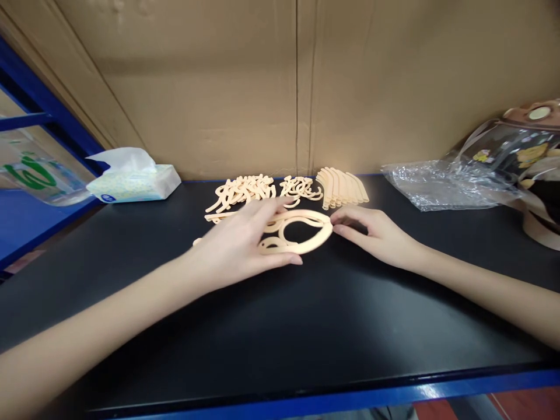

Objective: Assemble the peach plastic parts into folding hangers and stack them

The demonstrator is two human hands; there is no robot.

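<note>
A cream plastic folding hanger (315, 240), with curved arms that meet in a point on the right, is held just over the black table. My left hand (236, 236) grips it from above, thumb along the near side and fingers over the far side, hiding its left part. At the pointed end, the thumb and fingertips of my right hand (374, 232) pinch the tip where the arms join. Behind the hands lie a heap of curved cream pieces (247, 191), a smaller heap of hook-shaped pieces (301, 188) and a neat row of curved arms (343, 186).
A tissue pack (135, 181) sits at the back left, near a clear bottle (41, 169) by a blue metal frame. Crumpled clear plastic bags (441, 184) and a transparent bag with a brown top (511, 146) occupy the back right. Cardboard (210, 87) rises behind the table (306, 338).
</note>
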